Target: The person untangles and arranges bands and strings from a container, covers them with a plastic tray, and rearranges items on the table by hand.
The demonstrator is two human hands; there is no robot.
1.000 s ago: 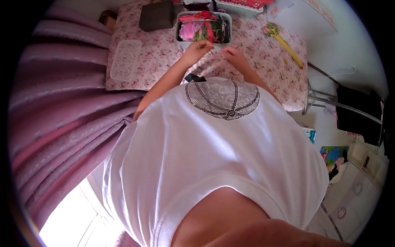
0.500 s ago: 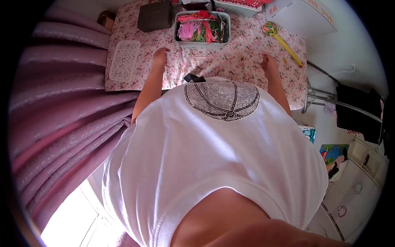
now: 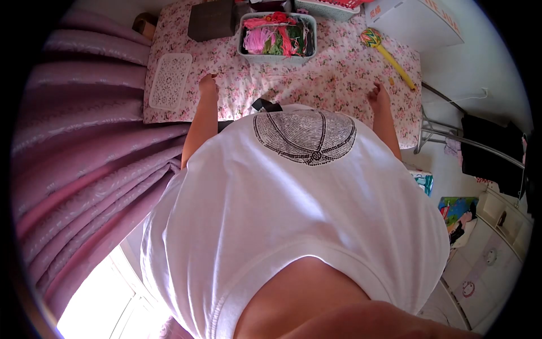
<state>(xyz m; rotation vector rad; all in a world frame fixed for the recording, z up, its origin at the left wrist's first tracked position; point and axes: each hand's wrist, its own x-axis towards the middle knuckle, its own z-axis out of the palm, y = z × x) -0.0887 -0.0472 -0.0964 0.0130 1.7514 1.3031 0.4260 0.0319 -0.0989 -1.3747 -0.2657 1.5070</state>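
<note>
My left hand (image 3: 208, 83) is closed just above the flowered tablecloth (image 3: 316, 93), to the right of a white lace-patterned plastic mat (image 3: 170, 82). Far across from it, my right hand (image 3: 379, 97) has its fingers curled together below a yellow-handled stick with a multicoloured round head (image 3: 370, 38). Whatever the fingers pinch is too thin to make out; faint pale lines show on the cloth between the hands. Beyond them stands a grey-rimmed basket (image 3: 276, 59) filled with pink, red, green and dark bundles of yarn (image 3: 258, 40).
A dark box (image 3: 211, 21) stands at the back left. A red basket (image 3: 339, 3) and a white carton (image 3: 415, 22) are at the back right. Purple curtains (image 3: 84, 113) hang on the left, and a metal frame (image 3: 446, 133) is beside the table on the right.
From close together in front of the basket, my hands have moved wide apart, the left one leftward and the right one rightward. Both have also come slightly nearer my body.
</note>
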